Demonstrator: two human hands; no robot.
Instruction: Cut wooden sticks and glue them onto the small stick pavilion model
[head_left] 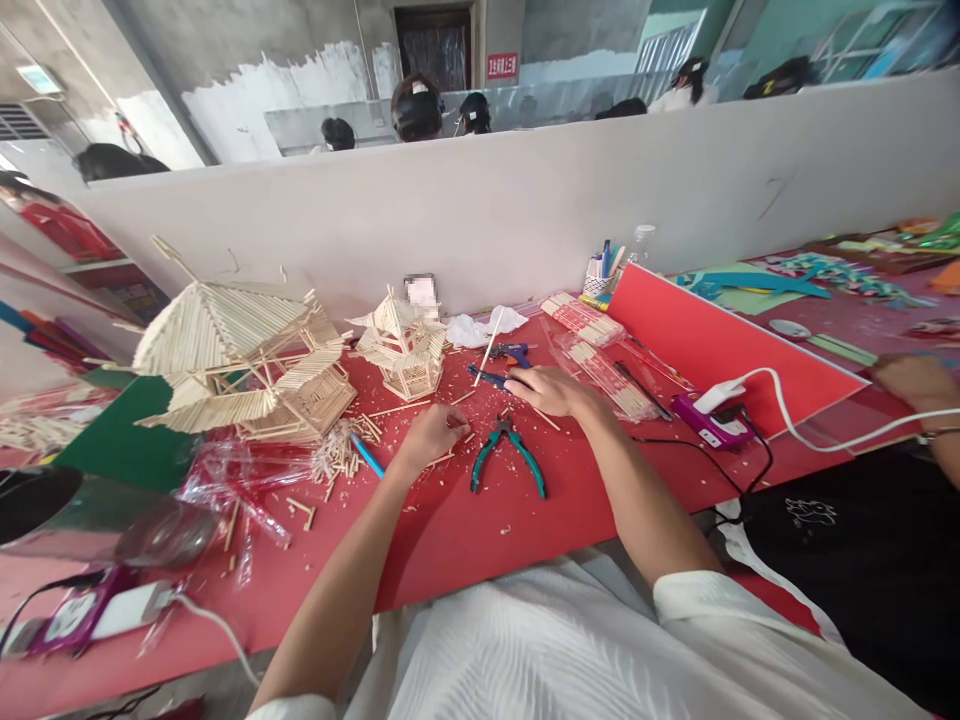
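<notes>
My right hand (549, 390) is closed around dark blue pliers (489, 377), which point left; their far end is too small to make out. A pale wooden stick (491, 340) slants up beside them, and I cannot tell whether they touch. My left hand (433, 437) rests low over the table with curled fingers, among small stick pieces; what it pinches, if anything, is hidden. Between my hands and nearer to me lie green-handled pliers (510, 460) with spread handles. Behind the right hand is a blue glue gun (516, 353). A small stick-built pavilion (401, 345) stands beyond my left hand.
A larger stick pavilion (240, 350) stands at left, near crumpled plastic wrap (247, 475) and a blue pen (367, 456). Packs of sticks (592, 350), a red board (727, 345) and a purple power strip (712, 420) lie right. A co-worker's hand (911, 385) shows at far right.
</notes>
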